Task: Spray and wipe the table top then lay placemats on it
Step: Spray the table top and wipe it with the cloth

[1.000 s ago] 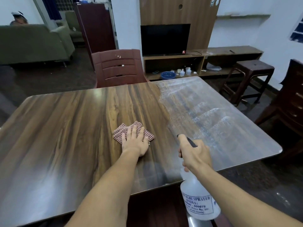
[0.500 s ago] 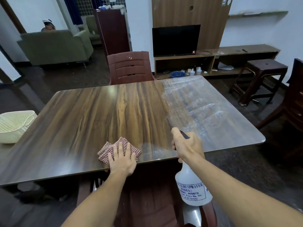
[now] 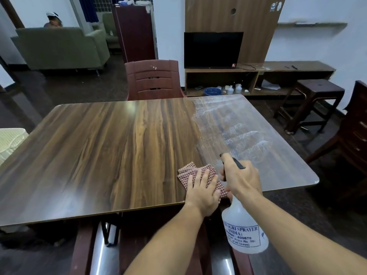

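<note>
My left hand (image 3: 202, 192) flat, fingers straight, pressing red-white checked folded cloth (image 3: 195, 174) onto brown wood-grain table top (image 3: 111, 147) near its near edge. My right hand (image 3: 243, 180) gripping neck and trigger of translucent white plastic spray bottle (image 3: 243, 231), just right of cloth. Table's right part filmed with whitish spray streaks (image 3: 244, 133).

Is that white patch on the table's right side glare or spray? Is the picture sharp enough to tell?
Head view: streaky, droplet-like marks on the right of the table suggest spray film catching light, not plain glare; a soft sheen lies near the front left edge; cloth and bottle label look sharp; lines bow toward the frame edges.
</note>
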